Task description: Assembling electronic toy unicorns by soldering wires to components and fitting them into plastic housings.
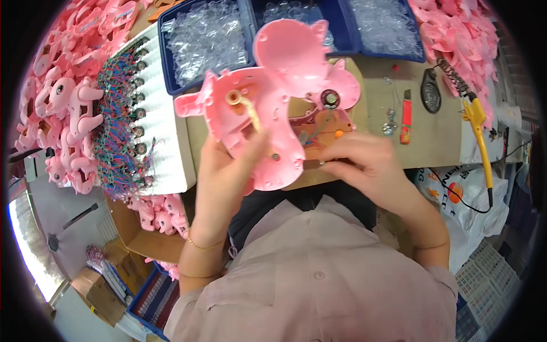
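Observation:
A pink plastic animal-shaped toy shell half (290, 57), its hollow inside facing up, is gripped at its lower left by my left hand (225, 162). The thumb lies over its inside, near a yellowish strip (250, 111) and a ring-shaped post. Beyond the shell's right edge lies another pink part with a round black speaker (329, 98). Thin wires (310, 139) and an orange knob (339, 134) show by it. My right hand (364, 162) is closed, thumb and fingertips pinched at the shell's lower right edge, beside a small dark brown piece (310, 165). What exactly they hold is too small to tell.
Blue bins (165, 57) of clear plastic parts stand at the back. Wired assemblies (122, 125) line a white ribbed tray on the left. Pink shells (74, 114) pile up on both sides. Right: a red box cutter (406, 117), a yellow soldering iron (480, 134) and its coiled holder.

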The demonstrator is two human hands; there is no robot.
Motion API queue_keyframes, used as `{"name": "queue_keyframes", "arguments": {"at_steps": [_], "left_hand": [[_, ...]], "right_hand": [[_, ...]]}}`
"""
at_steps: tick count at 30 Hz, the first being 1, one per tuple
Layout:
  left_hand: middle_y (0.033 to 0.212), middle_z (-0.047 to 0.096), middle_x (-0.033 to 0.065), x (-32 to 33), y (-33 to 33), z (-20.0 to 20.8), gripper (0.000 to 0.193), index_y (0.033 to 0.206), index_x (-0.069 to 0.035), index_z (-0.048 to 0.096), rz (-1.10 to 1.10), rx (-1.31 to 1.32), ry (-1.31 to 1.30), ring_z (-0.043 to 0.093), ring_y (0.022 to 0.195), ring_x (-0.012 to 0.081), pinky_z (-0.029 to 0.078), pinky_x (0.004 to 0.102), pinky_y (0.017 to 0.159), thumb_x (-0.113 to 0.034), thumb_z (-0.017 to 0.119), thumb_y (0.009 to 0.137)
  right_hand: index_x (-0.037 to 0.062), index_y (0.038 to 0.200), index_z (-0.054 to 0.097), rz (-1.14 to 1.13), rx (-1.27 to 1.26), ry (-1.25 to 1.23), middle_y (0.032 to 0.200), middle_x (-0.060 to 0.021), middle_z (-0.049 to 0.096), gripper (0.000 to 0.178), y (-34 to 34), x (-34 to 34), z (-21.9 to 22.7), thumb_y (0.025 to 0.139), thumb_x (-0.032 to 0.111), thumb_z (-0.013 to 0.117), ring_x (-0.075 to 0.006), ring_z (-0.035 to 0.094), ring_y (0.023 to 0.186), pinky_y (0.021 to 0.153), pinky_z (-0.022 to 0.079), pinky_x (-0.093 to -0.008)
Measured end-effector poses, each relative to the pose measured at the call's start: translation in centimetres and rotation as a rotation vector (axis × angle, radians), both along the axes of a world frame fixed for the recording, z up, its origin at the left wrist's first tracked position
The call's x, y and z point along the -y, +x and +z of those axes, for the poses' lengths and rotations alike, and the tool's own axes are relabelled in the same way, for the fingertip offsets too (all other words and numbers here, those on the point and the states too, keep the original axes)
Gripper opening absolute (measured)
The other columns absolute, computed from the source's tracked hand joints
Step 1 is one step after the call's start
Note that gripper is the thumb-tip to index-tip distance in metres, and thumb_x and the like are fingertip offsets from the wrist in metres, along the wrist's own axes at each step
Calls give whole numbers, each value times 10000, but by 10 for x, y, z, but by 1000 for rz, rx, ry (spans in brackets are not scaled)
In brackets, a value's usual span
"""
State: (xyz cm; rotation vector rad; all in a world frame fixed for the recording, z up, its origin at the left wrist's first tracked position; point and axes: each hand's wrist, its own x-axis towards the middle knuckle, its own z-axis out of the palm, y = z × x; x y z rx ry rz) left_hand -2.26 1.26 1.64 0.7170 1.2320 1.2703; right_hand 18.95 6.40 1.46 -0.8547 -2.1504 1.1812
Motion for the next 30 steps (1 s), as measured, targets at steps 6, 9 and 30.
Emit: {"name": "queue_keyframes", "arguments": {"at_steps": [6,9,30], "left_hand": [[1009,654,86,3,11,3,338,1114,49,558,-67,-318,-45,629,885,123,520,271,763,-28,668,804],[954,671,96,6,13,7,276,1046,50,587,-43,-425,-44,638,847,130,516,271,750,-28,663,792],[902,670,74,14,30,-4,207,996,54,609,-4,-356,79,599,772,80,499,234,680,-10,661,806]], "right_hand": [[-6,878,675,-213,-58,-122,774,-75,632,111,-2,8,-2,771,-33,680,-140,575,661,567,440,-266],[-1,887,663,-132,-76,-20,799,-66,622,110,-3,6,-7,784,-36,668,-140,572,682,574,434,-265],[68,781,657,-418,81,522,764,-24,521,231,-40,12,-5,574,52,759,-209,512,674,574,352,-345]]}}
